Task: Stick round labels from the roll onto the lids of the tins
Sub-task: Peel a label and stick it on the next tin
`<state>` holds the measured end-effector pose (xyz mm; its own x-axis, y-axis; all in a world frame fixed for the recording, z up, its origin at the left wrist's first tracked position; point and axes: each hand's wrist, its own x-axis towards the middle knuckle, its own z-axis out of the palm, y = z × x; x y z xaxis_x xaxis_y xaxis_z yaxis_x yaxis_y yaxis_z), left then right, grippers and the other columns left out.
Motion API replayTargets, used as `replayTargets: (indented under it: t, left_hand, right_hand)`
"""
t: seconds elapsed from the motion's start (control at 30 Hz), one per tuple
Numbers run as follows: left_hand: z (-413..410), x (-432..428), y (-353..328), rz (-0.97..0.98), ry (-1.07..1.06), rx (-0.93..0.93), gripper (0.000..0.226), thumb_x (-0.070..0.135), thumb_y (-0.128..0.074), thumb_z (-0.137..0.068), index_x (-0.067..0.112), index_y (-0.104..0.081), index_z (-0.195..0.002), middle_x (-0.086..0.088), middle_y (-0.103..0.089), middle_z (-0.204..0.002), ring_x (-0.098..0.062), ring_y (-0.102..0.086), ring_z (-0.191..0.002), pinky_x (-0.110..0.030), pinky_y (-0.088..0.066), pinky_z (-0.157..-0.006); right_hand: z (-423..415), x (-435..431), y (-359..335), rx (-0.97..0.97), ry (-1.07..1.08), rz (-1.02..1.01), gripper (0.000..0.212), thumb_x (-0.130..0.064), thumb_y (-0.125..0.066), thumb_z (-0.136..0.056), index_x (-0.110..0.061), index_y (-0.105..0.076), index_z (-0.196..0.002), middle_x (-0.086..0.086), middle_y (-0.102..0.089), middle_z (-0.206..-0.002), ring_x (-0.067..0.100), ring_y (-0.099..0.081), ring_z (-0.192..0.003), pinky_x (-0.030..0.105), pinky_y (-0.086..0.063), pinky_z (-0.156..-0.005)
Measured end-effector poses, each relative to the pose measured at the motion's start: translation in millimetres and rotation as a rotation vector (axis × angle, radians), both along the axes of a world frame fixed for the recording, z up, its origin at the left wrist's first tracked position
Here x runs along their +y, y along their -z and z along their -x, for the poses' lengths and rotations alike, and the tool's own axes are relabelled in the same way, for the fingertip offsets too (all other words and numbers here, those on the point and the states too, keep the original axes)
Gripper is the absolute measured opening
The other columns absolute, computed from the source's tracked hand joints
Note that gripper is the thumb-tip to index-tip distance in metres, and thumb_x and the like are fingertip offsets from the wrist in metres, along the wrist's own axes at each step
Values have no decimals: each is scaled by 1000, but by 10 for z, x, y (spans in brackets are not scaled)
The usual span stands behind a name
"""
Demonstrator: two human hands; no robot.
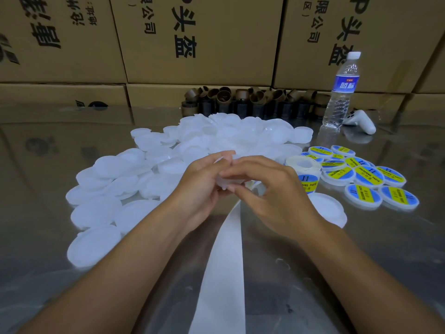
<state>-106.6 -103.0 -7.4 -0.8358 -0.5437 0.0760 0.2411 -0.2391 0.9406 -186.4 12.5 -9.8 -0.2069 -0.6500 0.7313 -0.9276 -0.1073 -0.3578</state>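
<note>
Above steel table (pixel 48 150), left hand (pixel 199 186) and right hand (pixel 274 198) both pinch plain white translucent lid (pixel 230 183).

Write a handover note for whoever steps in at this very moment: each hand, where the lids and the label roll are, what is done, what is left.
Hands: the left hand and right hand together grip one white lid above the table; whether it has a label cannot be seen.
The label roll stands just right of the hands, its bare backing strip trailing towards the person.
Done: a cluster of labelled lids lies at the right.
Left: the big pile of plain lids to the left and behind.
</note>
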Motion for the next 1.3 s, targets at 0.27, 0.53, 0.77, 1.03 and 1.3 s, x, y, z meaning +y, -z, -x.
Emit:
replayTargets:
  t: [0.27,0.53,0.77,1.03,1.3]
  left_hand:
    - [36,-46,58,-56,-79,-20,20,10,-45,-100,3,-64,-102,-13,-67,-101,-23,-69,-81,-28,-59,-68]
    - [34,-33,73,26,-125,-61,20,7,-41,-102,9,-61,-102,-5,-72,-99,-26,-71,-93,-40,-54,-88]
    - [-8,2,37,34,-141,-51,29,-1,-38,-101,12,-64,-96,-5,-69,-94,-20,-73,-74,-36,-58,-76]
    - [13,2,45,33,-145,-133,15,17,-52,-98,14,-67,-97,-8,-69,-97,-19,-66,-77,-36,-53,-77]
    - [-12,49,45,93,79,-208,30,30,-55,-95,5,-72,-100,-6,-73,-80,-14,-67,-62,-22,-52,-55]
  right_hand:
    - [48,-9,-49,-435,214,185,20,-10,-61,-85,-29,-58,-91,-13,-61,-74,4,-57,-76,22,-43,-71]
    - [181,-2,89,-332,547,-244,23,-33,-56,-89,-21,-45,-106,1,-67,-83,24,-57,-86,31,-37,-67]
    - [213,-36,25,-755,377,-113,28,-5,-60,-85,-20,-53,-108,-5,-60,-68,7,-56,-63,11,-43,-56]
    - [228,1,-78,-1127,122,132,37,7,-59,-85,-24,-59,-104,2,-63,-72,18,-62,-72,32,-50,-75]
    - [197,7,-88,-1129,66,76,38,6,-59,-85,-19,-56,-112,7,-66,-85,17,-65,-73,29,-53,-73]
